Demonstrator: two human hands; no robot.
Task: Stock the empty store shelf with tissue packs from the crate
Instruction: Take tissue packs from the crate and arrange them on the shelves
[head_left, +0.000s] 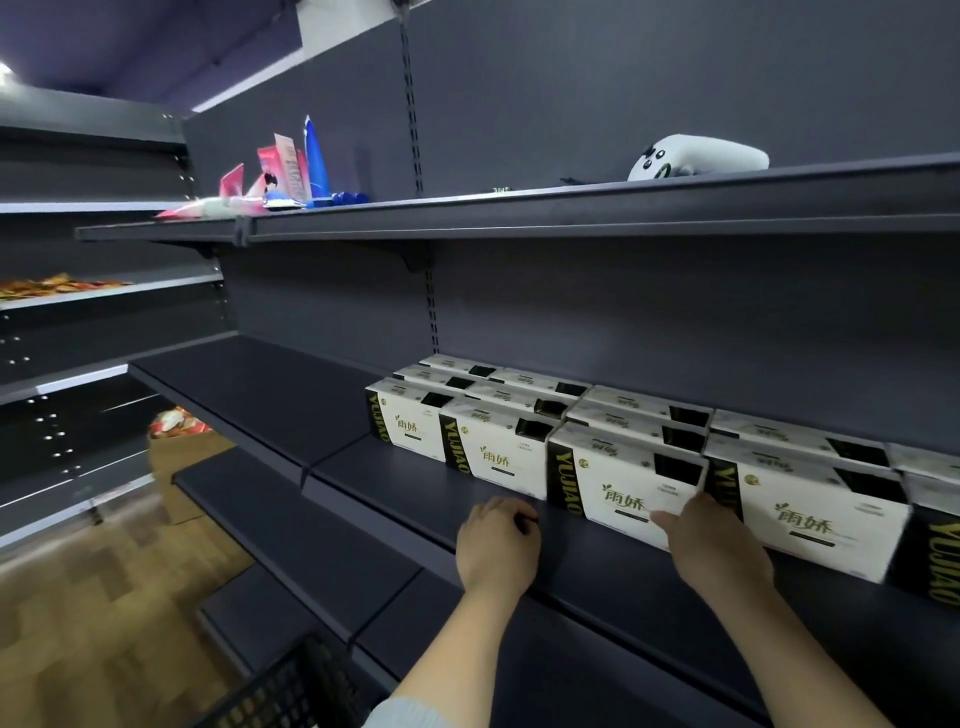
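1. Tissue packs (623, 467) stand in rows on the middle shelf (270, 384), filling its right part from the centre of the frame to the right edge; the shelf's left part is bare.
2. The shelving is dark grey metal with a dark back panel. At the left of the frame, lighter shelves carry orange packets (57, 286).
3. In the lower left, a wood-pattern floor (93, 597) shows, with a cardboard box (182, 457) of red-and-white packets on it.
4. At the bottom edge, left of centre, the corner of a black mesh crate (280, 691) is visible; what it holds cannot be seen.
5. On the upper shelf (571, 213), pink and blue tubes (291, 166) lean and lie at the left, and a white game controller (696, 156) lies at the right.
6. The packs are white boxes with a black band lettered "YUJIAO" in gold on the left of each front, green characters in the middle, and a black patch at the top corner. They sit touching side by side, about three deep.
7. The left hand (498, 545) is curled loosely on the shelf's front part, just before the packs, gripping nothing.
8. The right hand (711, 545) rests against the front of one front-row pack, fingers spread on its face; whether it grips it cannot be told.
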